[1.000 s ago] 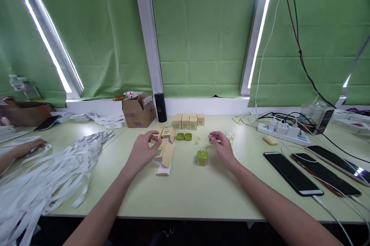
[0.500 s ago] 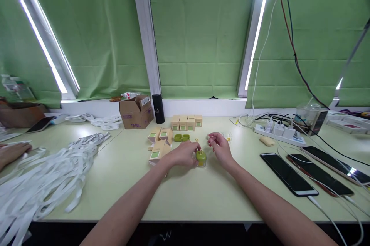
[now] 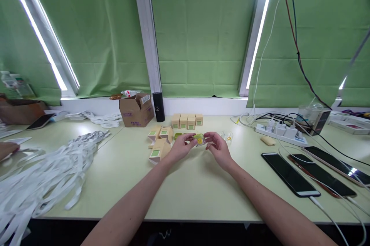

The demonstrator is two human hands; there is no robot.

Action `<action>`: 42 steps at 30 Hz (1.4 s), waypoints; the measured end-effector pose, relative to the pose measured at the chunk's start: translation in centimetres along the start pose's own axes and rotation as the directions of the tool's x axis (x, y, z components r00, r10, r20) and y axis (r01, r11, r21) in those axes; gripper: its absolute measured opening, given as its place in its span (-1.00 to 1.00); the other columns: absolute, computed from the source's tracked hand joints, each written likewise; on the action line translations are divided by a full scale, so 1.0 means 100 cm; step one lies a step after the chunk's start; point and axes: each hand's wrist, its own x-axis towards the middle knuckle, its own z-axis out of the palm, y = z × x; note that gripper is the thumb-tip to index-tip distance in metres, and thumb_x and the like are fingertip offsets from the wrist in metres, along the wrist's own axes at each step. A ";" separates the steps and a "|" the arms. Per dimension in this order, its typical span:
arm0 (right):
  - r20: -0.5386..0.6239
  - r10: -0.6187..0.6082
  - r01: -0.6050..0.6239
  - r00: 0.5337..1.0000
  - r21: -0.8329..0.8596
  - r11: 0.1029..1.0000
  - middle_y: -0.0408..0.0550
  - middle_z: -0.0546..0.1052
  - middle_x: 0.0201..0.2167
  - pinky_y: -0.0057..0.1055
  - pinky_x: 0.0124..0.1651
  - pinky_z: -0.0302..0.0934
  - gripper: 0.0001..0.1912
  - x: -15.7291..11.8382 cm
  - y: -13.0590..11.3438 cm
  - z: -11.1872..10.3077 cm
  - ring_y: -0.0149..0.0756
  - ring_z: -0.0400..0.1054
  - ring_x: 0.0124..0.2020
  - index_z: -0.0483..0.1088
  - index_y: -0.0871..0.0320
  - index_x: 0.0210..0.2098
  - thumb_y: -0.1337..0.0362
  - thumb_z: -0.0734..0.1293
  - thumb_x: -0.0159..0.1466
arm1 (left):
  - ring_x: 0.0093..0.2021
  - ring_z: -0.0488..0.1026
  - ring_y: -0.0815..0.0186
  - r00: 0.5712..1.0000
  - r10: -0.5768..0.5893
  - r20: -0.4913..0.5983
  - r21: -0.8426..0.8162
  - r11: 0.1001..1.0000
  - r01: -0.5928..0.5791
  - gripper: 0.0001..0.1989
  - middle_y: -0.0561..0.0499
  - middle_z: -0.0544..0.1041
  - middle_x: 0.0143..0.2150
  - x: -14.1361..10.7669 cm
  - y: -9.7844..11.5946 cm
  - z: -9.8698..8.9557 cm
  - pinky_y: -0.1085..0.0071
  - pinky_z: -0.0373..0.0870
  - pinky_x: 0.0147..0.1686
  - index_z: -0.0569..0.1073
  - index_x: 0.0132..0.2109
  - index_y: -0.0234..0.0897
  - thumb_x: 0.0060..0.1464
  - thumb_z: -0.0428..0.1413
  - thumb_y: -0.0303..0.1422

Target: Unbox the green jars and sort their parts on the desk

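Between my two hands is a small green item in a clear case (image 3: 199, 139), raised a little over the table. My left hand (image 3: 182, 147) grips its left side with thumb and fingers, and my right hand (image 3: 217, 148) holds its right edge. Beside my left hand lie opened kraft boxes (image 3: 160, 149) with green labels. Green pieces (image 3: 177, 135) behind that hand are partly hidden. Small closed kraft boxes (image 3: 184, 122) stand in a group farther back. Clear pieces (image 3: 227, 136) sit just behind my right hand.
White straps (image 3: 60, 169) cover the left of the table (image 3: 208, 199), near another person's hand (image 3: 8, 149). A cardboard box (image 3: 136, 112) and black cylinder (image 3: 158, 107) stand at the back. Phones (image 3: 290, 174), a power strip (image 3: 281, 134) and cables are on the right.
The green item in its clear case has been lifted off the table and tilted. My right hand has come in to hold it too. The other person's hand has shifted left.
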 end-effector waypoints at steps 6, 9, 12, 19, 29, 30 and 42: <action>-0.007 0.041 -0.041 0.999 -0.007 0.999 0.02 0.55 -0.01 -0.17 -0.07 0.46 -0.52 -0.006 0.002 0.009 -0.13 0.49 -0.06 0.43 0.01 -0.01 0.15 0.54 0.10 | -0.06 0.57 0.09 0.993 -0.007 -0.121 0.079 0.997 0.017 -0.58 -0.16 0.63 -0.09 -0.011 0.012 0.009 0.23 0.49 -0.10 0.54 -0.10 -0.28 0.08 0.30 -0.03; -0.010 0.101 -0.100 0.995 0.088 0.991 0.00 0.57 -0.07 -0.11 -0.07 0.48 -0.49 -0.004 0.001 0.011 -0.16 0.52 -0.18 0.45 0.02 -0.05 0.05 0.58 0.07 | -0.10 0.57 0.12 0.989 0.008 -0.151 0.086 0.996 0.005 -0.61 -0.13 0.63 -0.12 -0.014 0.017 0.011 0.23 0.47 -0.09 0.52 -0.16 -0.27 0.08 0.30 -0.03; 0.024 0.141 -0.142 0.990 0.272 0.952 0.01 0.61 -0.09 0.01 0.04 0.45 -0.49 0.000 -0.005 0.009 -0.09 0.55 -0.16 0.50 0.04 -0.09 -0.04 0.59 0.06 | -0.09 0.57 0.14 0.988 0.075 -0.135 0.016 0.997 -0.074 -0.63 -0.13 0.65 -0.12 -0.016 0.019 0.009 0.25 0.46 -0.07 0.55 -0.15 -0.26 0.26 0.12 -0.02; 0.129 0.235 -0.268 0.963 0.455 0.849 0.01 0.62 -0.08 -0.01 0.08 0.41 -0.54 0.003 -0.011 0.001 0.01 0.57 -0.04 0.51 0.05 -0.13 -0.07 0.56 0.11 | -0.06 0.58 0.14 0.988 0.057 -0.141 -0.042 0.997 -0.063 -0.61 -0.14 0.65 -0.11 -0.020 0.017 0.014 0.26 0.44 -0.07 0.53 0.03 -0.27 0.32 0.06 -0.06; 0.112 0.132 -0.155 0.985 0.231 0.960 -0.08 0.50 -0.05 -0.29 -0.13 0.43 -0.48 -0.003 -0.003 0.007 -0.21 0.44 -0.07 0.45 -0.03 -0.06 0.28 0.60 0.01 | 0.03 0.52 0.06 0.997 -0.029 -0.073 -0.043 0.999 0.026 -0.52 -0.18 0.59 0.03 -0.015 0.009 0.017 0.26 0.47 -0.13 0.52 0.04 -0.27 0.07 0.32 -0.09; 0.110 0.124 -0.146 0.986 0.223 0.964 -0.08 0.49 -0.06 -0.28 -0.13 0.44 -0.47 -0.002 -0.002 0.008 -0.20 0.44 -0.06 0.43 -0.03 -0.05 0.29 0.59 0.00 | 0.02 0.53 0.08 0.997 -0.031 -0.071 -0.075 0.997 0.026 -0.51 -0.17 0.58 0.04 -0.016 0.008 0.017 0.25 0.48 -0.13 0.51 0.06 -0.26 0.04 0.35 -0.14; -0.010 -0.057 0.058 0.998 0.083 0.995 -0.01 0.42 0.07 -0.05 0.10 0.43 -0.45 -0.002 0.002 0.004 -0.07 0.34 0.15 0.34 -0.05 0.05 0.29 0.51 0.09 | 0.18 0.42 0.13 0.975 0.168 -0.147 -0.098 0.978 -0.184 -0.51 -0.08 0.43 0.15 -0.021 0.006 0.020 0.17 0.43 0.13 0.50 0.07 -0.13 -0.02 0.23 -0.59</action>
